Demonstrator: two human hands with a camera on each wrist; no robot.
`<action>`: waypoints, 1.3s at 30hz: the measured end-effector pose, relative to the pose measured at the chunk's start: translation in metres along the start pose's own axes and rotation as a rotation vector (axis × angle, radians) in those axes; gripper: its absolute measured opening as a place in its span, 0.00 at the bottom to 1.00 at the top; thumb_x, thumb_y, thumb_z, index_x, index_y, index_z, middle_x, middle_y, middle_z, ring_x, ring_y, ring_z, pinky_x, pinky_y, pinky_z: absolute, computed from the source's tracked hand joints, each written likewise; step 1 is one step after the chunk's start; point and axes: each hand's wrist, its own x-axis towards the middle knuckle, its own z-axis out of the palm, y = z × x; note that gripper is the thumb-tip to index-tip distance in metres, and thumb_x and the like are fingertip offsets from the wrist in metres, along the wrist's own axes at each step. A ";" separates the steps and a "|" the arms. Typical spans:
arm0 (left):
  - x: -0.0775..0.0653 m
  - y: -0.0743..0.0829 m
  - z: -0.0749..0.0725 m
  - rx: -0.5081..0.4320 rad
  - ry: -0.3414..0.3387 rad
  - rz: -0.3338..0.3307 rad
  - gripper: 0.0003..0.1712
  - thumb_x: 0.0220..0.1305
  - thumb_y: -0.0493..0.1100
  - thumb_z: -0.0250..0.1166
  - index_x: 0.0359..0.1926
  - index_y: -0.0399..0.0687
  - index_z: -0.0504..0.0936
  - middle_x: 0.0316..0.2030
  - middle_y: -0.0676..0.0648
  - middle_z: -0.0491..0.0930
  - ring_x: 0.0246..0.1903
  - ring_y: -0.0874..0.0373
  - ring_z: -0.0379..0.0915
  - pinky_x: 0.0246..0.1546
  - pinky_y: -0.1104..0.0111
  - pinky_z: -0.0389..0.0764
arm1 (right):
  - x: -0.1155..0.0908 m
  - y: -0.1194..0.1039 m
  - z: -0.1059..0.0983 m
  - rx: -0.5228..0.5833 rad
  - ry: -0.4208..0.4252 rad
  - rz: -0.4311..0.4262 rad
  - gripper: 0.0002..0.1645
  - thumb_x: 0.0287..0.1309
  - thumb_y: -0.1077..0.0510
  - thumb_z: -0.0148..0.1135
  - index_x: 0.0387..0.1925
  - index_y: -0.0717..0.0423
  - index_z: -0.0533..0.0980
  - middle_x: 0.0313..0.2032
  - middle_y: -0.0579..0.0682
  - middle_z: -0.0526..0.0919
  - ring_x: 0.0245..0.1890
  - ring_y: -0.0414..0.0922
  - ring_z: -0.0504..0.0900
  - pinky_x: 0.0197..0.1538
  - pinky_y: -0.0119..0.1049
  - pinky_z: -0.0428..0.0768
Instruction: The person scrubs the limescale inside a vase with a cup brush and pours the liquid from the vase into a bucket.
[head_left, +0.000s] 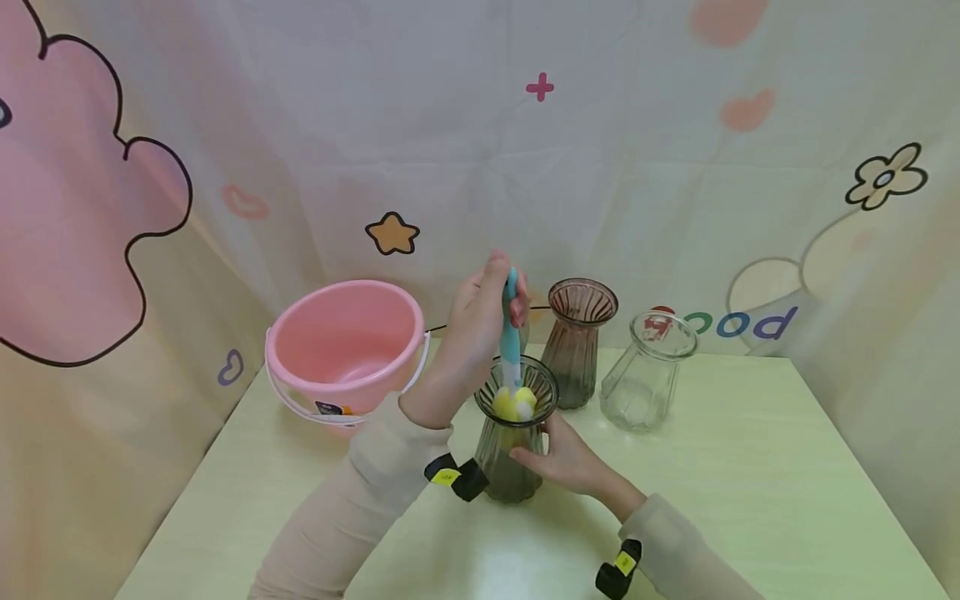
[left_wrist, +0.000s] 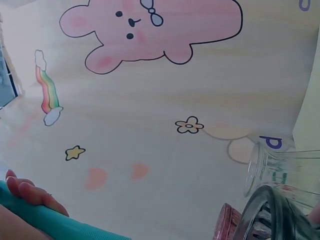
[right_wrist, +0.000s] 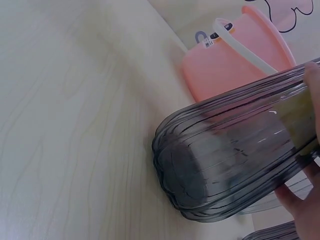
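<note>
My left hand (head_left: 480, 312) grips the teal handle of a bottle brush (head_left: 511, 342), held upright over the grey glass vase (head_left: 510, 475). The brush's yellow and white sponge head (head_left: 514, 403) sits in the mouth of that vase. In the left wrist view the teal brush handle (left_wrist: 65, 220) lies along the fingers. Around the vase's neck and side my right hand (head_left: 573, 458) holds it from the right. The right wrist view shows the ribbed grey vase (right_wrist: 220, 155) close up, with yellow sponge visible through the glass near the right fingers.
At the left stands a pink bucket (head_left: 345, 333) with a white handle. Behind the grey vase is a brownish-pink glass vase (head_left: 573, 358); a clear glass vase (head_left: 641, 383) stands to its right. A printed curtain (head_left: 465, 183) hangs behind the pale table (head_left: 735, 467).
</note>
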 end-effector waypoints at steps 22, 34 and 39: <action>-0.011 -0.034 0.003 -0.004 0.069 -0.073 0.26 0.72 0.55 0.40 0.21 0.46 0.68 0.14 0.53 0.62 0.18 0.59 0.59 0.25 0.71 0.63 | 0.000 -0.002 0.002 -0.040 0.091 -0.021 0.47 0.47 0.53 0.70 0.65 0.46 0.53 0.60 0.49 0.66 0.61 0.49 0.66 0.56 0.52 0.69; -0.017 -0.073 -0.001 0.065 0.042 -0.222 0.24 0.72 0.55 0.38 0.25 0.46 0.68 0.19 0.52 0.64 0.22 0.59 0.61 0.28 0.70 0.66 | 0.000 0.000 0.003 -0.060 0.107 -0.082 0.50 0.47 0.57 0.70 0.66 0.48 0.51 0.62 0.48 0.64 0.61 0.45 0.65 0.58 0.48 0.68; -0.019 -0.073 0.000 0.043 0.041 -0.197 0.24 0.72 0.55 0.39 0.25 0.47 0.68 0.19 0.52 0.64 0.21 0.60 0.61 0.27 0.71 0.66 | 0.001 -0.001 0.003 -0.057 0.116 -0.091 0.51 0.46 0.58 0.70 0.66 0.46 0.50 0.62 0.47 0.64 0.61 0.44 0.65 0.58 0.47 0.69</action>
